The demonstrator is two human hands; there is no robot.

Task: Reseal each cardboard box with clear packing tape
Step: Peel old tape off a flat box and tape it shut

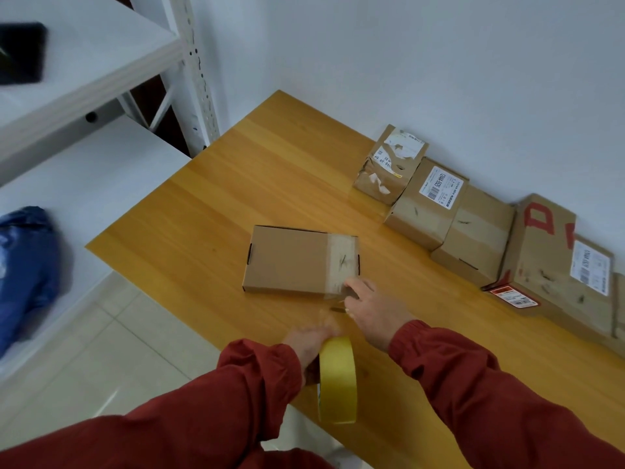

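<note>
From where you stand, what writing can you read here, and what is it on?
"D": big red letter on the large box, right.
Torn label on the far box: digits, too blurred to quote.
Shipping label on the second box: too small.
Barcode label on the large box: too small.
Red sticker by the large box: too small.
Flat box in front: none.

We grip a yellow tape roll (338, 380) in our left hand (309, 340); our right hand (375, 314) touches the taped corner of the flat cardboard box (291, 258) on the worktop (236, 184).
</note>
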